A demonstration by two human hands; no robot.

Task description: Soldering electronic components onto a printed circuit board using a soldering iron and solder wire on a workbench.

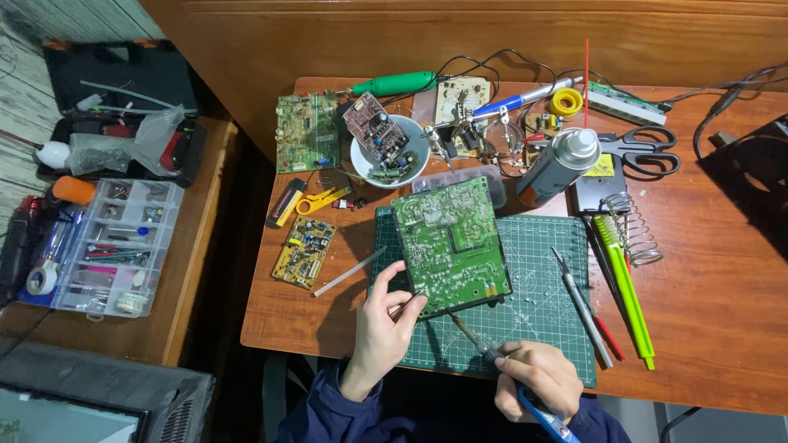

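Observation:
A large green circuit board (450, 243) lies solder side up on a green cutting mat (542, 279). My left hand (386, 321) rests at the board's near left corner and pinches a thin strand of solder wire whose end touches the board's near edge. My right hand (538, 379) grips the blue handle of a soldering iron (480, 344). The iron's tip points up and left, reaching the board's near edge beside my left fingers.
On the wooden table sit a spray can (558, 164), black scissors (644, 148), a coiled iron stand (632, 230), green and red pens (624, 287), a white bowl with a board (386, 148), and smaller circuit boards (305, 250). A clear parts organizer (119, 246) stands on the left bench.

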